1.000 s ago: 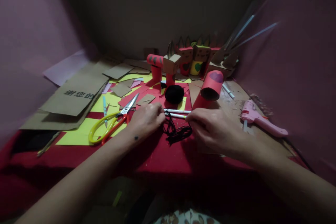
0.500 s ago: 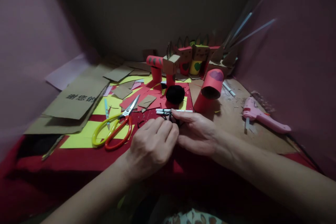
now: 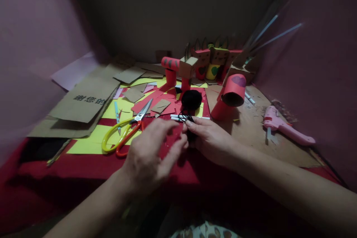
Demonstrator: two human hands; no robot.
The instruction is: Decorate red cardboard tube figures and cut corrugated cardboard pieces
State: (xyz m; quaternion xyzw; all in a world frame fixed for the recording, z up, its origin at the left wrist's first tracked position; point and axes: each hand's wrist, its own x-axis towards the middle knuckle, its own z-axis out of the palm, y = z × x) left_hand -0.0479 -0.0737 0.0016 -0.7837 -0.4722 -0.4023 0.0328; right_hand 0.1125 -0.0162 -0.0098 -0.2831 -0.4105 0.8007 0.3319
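Black thread (image 3: 186, 117) in curled right hand (image 3: 209, 140), left hand (image 3: 146, 158) loose, fingers outstretched

Steel scissors with yellow and red handles (image 3: 137, 119): one pair.
Pink plastic glue gun (image 3: 287, 129): one.
Round black yarn ball (image 3: 191, 99): one.
Thin white paper sticks (image 3: 176, 117): two.
Red paper tube with purple heart (image 3: 232, 91): one.
Printed brown cardboard sheet (image 3: 86, 98): one.

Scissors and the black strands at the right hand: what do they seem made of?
The scissors have bright metal blades that glint; the handles look like glossy plastic, one yellow, one orange. The black strands are thin, limp and matte, looping loosely, so probably yarn or thread; it is too dim to tell the fibre. The right hand pinches them.
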